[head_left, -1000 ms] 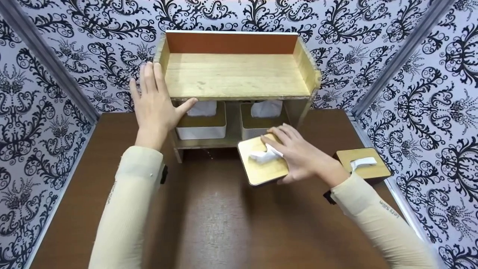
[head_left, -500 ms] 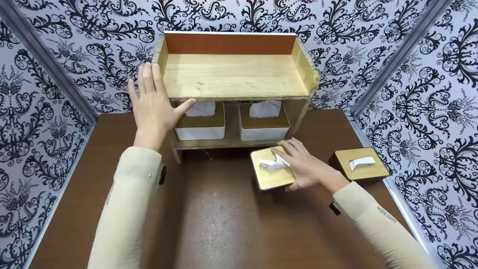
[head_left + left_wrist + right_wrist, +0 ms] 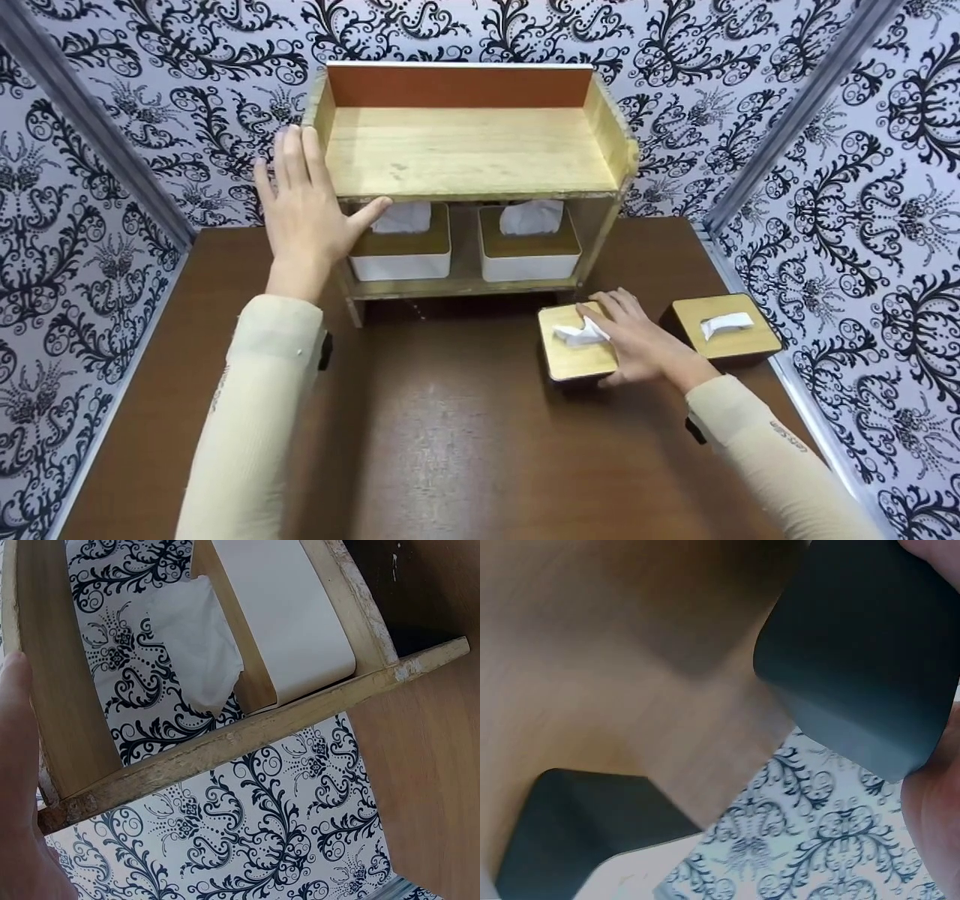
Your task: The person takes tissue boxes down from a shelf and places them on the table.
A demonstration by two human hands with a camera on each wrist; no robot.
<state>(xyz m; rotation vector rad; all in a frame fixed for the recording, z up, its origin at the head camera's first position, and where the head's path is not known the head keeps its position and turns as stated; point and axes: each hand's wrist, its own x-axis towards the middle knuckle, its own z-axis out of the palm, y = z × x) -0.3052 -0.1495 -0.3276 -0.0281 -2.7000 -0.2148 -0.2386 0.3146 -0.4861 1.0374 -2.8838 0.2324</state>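
Observation:
My right hand (image 3: 634,341) grips a dark tissue box (image 3: 562,364) with a light wooden lid, fingers on its far side and thumb across the top near the white tissue. Its black wall (image 3: 855,645) fills the upper right of the right wrist view, with a shadow on the tabletop beside it. My left hand (image 3: 304,214) lies with straight, spread fingers along the left side of a wooden shelf (image 3: 465,154), thumb at the front edge. Inside the lower level sit two white tissue boxes: a left one (image 3: 401,267) and a right one (image 3: 531,268).
A second dark tissue box (image 3: 739,349) with a wooden lid stands at the right edge of the brown table (image 3: 450,450). Patterned walls (image 3: 862,187) enclose the back and both sides.
My right hand has carried the dark tissue box rightward and down, away from the shelf front, uncovering the right white tissue box. My left hand has stayed on the shelf.

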